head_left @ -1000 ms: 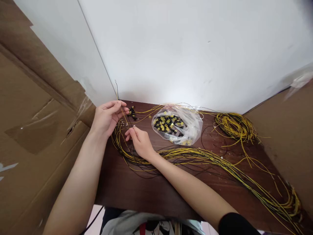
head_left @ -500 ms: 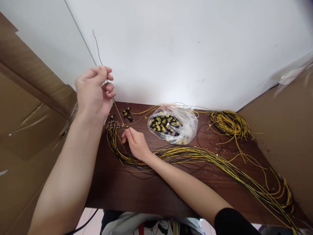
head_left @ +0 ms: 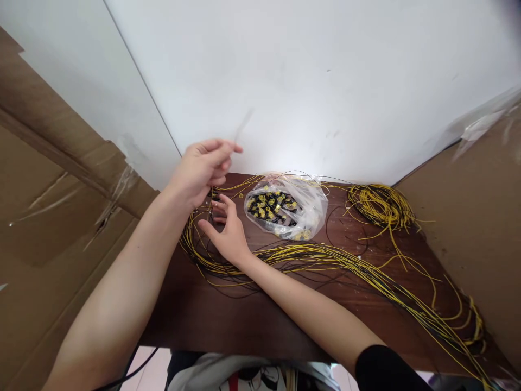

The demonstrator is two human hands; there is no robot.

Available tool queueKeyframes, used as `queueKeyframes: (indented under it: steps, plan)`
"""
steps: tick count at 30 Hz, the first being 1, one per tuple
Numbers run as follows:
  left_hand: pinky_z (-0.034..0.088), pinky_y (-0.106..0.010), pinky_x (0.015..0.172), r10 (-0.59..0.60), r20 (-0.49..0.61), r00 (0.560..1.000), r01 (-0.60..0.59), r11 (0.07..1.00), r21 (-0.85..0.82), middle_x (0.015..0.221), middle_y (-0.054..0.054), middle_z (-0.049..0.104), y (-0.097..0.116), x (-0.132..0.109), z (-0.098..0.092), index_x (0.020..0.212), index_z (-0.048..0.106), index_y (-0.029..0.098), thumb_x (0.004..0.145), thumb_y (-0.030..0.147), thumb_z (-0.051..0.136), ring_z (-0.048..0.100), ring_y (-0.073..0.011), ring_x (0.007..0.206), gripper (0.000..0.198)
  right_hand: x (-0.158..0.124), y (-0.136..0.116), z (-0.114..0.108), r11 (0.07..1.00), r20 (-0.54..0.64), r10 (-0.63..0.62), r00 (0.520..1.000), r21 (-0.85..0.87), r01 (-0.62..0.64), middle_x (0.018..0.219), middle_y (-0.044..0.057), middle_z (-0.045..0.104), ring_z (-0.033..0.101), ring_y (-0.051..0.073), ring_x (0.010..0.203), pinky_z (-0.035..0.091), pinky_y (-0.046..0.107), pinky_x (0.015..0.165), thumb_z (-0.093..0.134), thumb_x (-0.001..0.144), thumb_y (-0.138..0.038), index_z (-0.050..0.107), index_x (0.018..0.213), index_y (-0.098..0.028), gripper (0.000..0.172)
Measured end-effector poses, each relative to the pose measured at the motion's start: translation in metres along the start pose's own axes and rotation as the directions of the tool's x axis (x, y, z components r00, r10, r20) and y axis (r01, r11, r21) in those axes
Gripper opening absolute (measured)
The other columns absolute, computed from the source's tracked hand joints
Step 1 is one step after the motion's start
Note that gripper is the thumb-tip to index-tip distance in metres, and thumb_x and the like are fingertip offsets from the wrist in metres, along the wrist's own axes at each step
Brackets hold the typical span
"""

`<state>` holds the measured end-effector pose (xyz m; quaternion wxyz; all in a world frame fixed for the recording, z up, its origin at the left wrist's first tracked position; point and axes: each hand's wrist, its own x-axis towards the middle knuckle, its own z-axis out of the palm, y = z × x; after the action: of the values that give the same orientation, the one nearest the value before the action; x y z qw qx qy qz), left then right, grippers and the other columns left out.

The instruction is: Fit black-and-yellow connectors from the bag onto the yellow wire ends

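Raised against the white wall, my left hand (head_left: 205,168) is closed in a pinch on a thin wire, whose blurred end (head_left: 245,120) sticks up past the fingertips. My right hand (head_left: 228,231) lies lower, just above the table, with thumb and fingers apart. Beneath and beside it runs a long bundle of yellow and black wires (head_left: 309,254), curving at its left end. Part of the small black and yellow pieces (head_left: 215,196) behind the hands is hidden by my left hand. Right of my right hand sits a clear plastic bag (head_left: 313,209) of black and yellow plastic parts (head_left: 268,206).
A coil of yellow and black wire (head_left: 382,206) lies at the back right of the brown table (head_left: 244,326). Cardboard (head_left: 52,190) stands on the left, and more cardboard (head_left: 476,201) on the right. The white wall (head_left: 325,81) closes off the back.
My left hand has moved right and down, nearer my right hand, with the wire end swinging right. My right hand has let go of the wire and spread its fingers.
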<state>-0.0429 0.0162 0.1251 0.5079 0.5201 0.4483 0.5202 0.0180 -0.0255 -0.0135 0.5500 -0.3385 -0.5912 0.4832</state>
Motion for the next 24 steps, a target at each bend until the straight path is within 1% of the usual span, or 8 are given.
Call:
queueKeyframes:
  steps: [2,4,9,11,14,16,18,24]
  plan:
    - [0.010,-0.019,0.037,-0.119,0.144,0.983,0.107,0.991,0.082,0.052,0.005,0.039,-0.009,-0.003,0.004,0.085,0.065,0.013,0.080,0.025,0.059,0.020,-0.0014,0.037,0.014,0.002,0.001,0.000,0.997,-0.050,0.017,0.999,0.079,-0.013,0.125,0.012,0.052,0.051,0.020,0.114,0.049,0.032,0.087,0.065,0.076,-0.036,0.034,0.129,-0.021,0.063]
    - [0.015,-0.018,0.036,-0.184,0.215,0.959,0.147,0.973,0.177,0.054,0.005,0.042,-0.016,-0.006,0.008,0.087,0.066,0.013,0.078,0.029,0.060,0.023,-0.0014,0.037,0.019,0.004,0.003,-0.001,0.993,-0.071,0.008,0.997,0.121,0.001,0.120,0.011,0.054,0.052,0.020,0.111,0.050,0.031,0.084,0.057,0.082,-0.037,0.043,0.122,-0.019,0.046]
    - [0.041,-0.020,0.050,-0.095,0.343,0.935,-0.055,0.914,0.403,0.069,-0.003,0.063,-0.027,-0.013,0.012,0.089,0.069,0.012,0.078,0.031,0.057,0.053,-0.0094,0.057,0.025,0.008,0.008,-0.003,0.996,-0.176,-0.090,0.980,0.003,0.092,0.103,0.007,0.058,0.054,0.018,0.098,0.046,0.032,0.086,0.044,0.089,-0.028,0.058,0.099,-0.018,0.020]
    - [0.047,-0.024,0.067,0.019,0.328,0.945,-0.183,0.860,0.477,0.086,-0.007,0.068,-0.032,-0.016,0.006,0.092,0.070,0.013,0.079,0.029,0.056,0.060,-0.0152,0.078,0.025,0.009,0.010,-0.004,0.995,-0.231,-0.098,0.968,-0.056,0.088,0.101,0.007,0.057,0.053,0.017,0.096,0.045,0.031,0.087,0.044,0.089,-0.028,0.061,0.091,-0.018,0.020]
    - [0.046,-0.029,0.082,0.196,0.173,0.965,-0.261,0.761,0.594,0.107,-0.009,0.066,-0.044,-0.024,-0.013,0.101,0.068,0.014,0.079,0.025,0.051,0.059,-0.0191,0.096,0.030,0.009,0.010,-0.006,0.995,-0.257,-0.067,0.964,-0.093,0.044,0.093,0.007,0.058,0.054,0.016,0.092,0.046,0.029,0.083,0.041,0.091,-0.032,0.064,0.084,-0.017,0.028]
    - [0.048,-0.029,0.075,0.153,0.076,0.985,-0.165,0.748,0.643,0.104,-0.009,0.068,-0.055,-0.030,-0.029,0.106,0.066,0.013,0.077,0.025,0.052,0.061,-0.0188,0.086,0.034,0.009,0.010,-0.006,0.998,-0.242,-0.025,0.970,-0.059,0.011,0.090,0.007,0.061,0.055,0.015,0.087,0.049,0.026,0.074,0.039,0.092,-0.033,0.064,0.085,-0.016,0.032]
    - [0.047,-0.028,0.068,0.081,0.065,0.995,-0.104,0.726,0.679,0.092,-0.009,0.070,-0.067,-0.036,-0.042,0.105,0.067,0.012,0.074,0.028,0.056,0.060,-0.0179,0.075,0.036,0.009,0.009,-0.006,1.000,-0.222,0.010,0.975,-0.015,-0.013,0.092,0.007,0.064,0.057,0.015,0.085,0.050,0.023,0.068,0.038,0.093,-0.033,0.065,0.085,-0.015,0.033]
    - [0.043,-0.026,0.061,0.117,0.062,0.991,-0.119,0.577,0.808,0.089,-0.006,0.072,-0.083,-0.046,-0.053,0.106,0.067,0.016,0.079,0.035,0.053,0.058,-0.0166,0.065,0.036,0.009,0.007,-0.008,0.999,-0.233,0.037,0.972,0.015,-0.034,0.089,0.007,0.067,0.060,0.014,0.082,0.050,0.024,0.073,0.044,0.090,-0.032,0.066,0.084,-0.014,0.029]
